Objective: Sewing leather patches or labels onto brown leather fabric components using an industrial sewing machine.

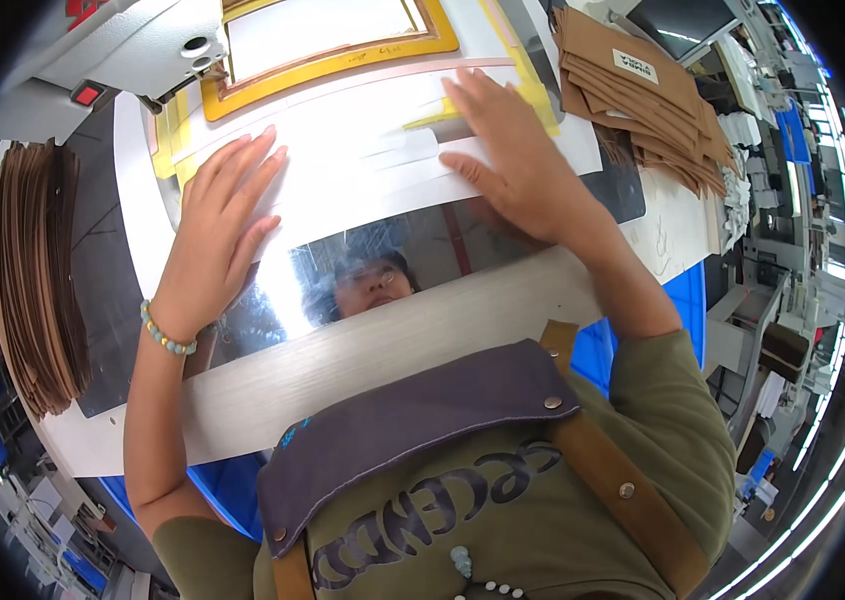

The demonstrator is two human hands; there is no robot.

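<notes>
My left grip (213,230) is on the left side of the big white sheet (333,190). Its fingers are long and a bit apart, and it has hold of nothing. My right grip (515,150) is over the right side of the sheet and looks a bit blurry. Its fingers point to the far side and its thumb sticks out to the left, so there is a wide gap in it. I see nothing pinched there. The thumb is close to a small pale flap (403,150), but I can't tell if they touch.

The white sheet is in the middle of the counter (243,405), partly over a shiny plate (443,240). A yellow frame (333,68) is at the far end of it, near the white machine (123,60) at the far left. One brown pile (38,280) is on the left, and some brown pieces (643,100) are at the far right.

I think this is the step where I lay things flat and line them up. The next move seems to call for soft, flat fingers: hold the left side down and smooth the flap with the right. The sheet may slide if I push too hard.
</notes>
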